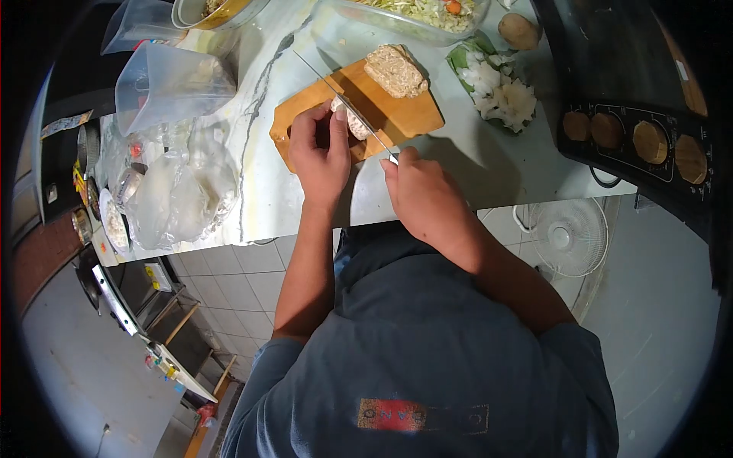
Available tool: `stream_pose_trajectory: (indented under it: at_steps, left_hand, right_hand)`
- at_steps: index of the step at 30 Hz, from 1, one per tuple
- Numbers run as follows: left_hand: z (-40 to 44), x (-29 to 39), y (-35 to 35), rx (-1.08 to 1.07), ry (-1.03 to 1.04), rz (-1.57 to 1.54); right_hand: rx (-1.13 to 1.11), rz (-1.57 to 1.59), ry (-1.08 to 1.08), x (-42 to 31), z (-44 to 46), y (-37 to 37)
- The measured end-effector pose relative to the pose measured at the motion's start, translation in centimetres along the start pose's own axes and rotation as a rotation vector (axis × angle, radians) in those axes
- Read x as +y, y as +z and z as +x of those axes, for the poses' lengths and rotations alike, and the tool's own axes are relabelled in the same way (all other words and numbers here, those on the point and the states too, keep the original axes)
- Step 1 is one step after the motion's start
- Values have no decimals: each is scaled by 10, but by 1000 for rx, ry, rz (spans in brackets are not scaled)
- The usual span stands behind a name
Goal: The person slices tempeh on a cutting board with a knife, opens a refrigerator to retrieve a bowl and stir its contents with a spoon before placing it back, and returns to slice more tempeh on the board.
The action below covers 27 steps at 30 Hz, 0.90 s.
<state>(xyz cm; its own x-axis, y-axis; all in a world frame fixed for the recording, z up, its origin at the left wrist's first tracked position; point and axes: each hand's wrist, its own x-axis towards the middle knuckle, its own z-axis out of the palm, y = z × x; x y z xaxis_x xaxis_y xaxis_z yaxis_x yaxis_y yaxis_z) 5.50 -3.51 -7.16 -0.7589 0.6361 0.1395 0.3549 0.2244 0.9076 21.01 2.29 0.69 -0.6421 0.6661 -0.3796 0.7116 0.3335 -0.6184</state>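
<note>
A wooden cutting board [418, 114] lies at an angle on the marble-patterned counter. My left hand [321, 149] has its fingers closed around a smaller piece of tempeh [356, 127] at the board's near side. In my right hand [427, 195] is the handle of a knife [368, 124]. Its long blade points up and left, resting against or just above the tempeh piece; I cannot tell how deep it sits. A larger tempeh block [396, 71] lies on the far right part of the board, touched by neither hand.
Right of the board are a whitish frilly clump on green leaf [500, 91], a potato-like tuber [518, 31] and a black stove [634, 141]. Behind stands a clear container of shredded vegetables [427, 19]. Leftward are a plastic jug [172, 88] and plastic bags [172, 198].
</note>
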Motion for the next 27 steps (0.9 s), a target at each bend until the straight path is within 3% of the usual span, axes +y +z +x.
stream_pose_trajectory:
  at_steps: [27]
  left_hand:
    - [1,-5,0,16,60,5]
  right_hand:
    - [28,44,48,5,10,15]
